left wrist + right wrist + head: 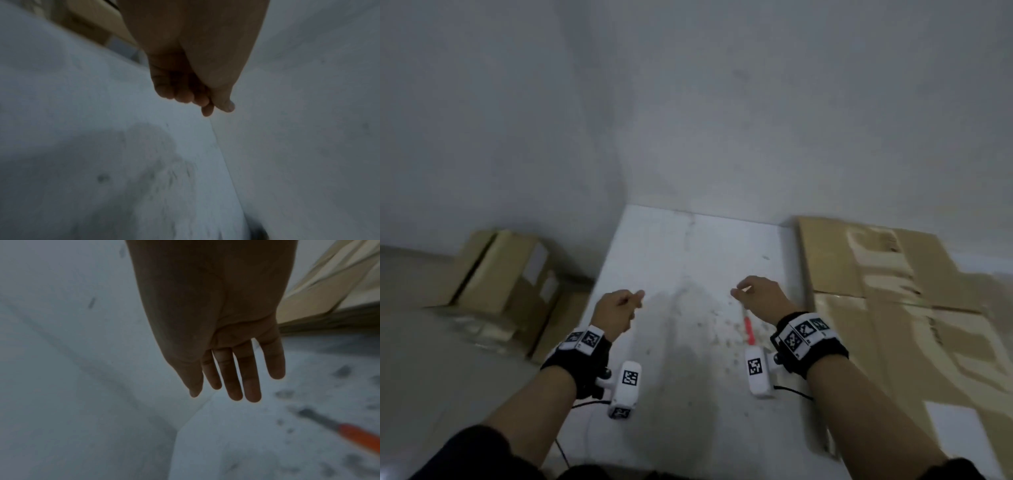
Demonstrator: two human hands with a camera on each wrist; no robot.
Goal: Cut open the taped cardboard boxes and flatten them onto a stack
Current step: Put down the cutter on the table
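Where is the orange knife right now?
In the head view the orange knife lies on the white floor, just under the right hand and left of the flattened cardboard.

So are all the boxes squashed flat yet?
Not yet. Flattened cardboard already lies on the right. Both the left hand and right hand hold nothing, and the orange cutter lies on the floor by the right hand. On the left, boxes still stand, waiting to be cut and flattened.
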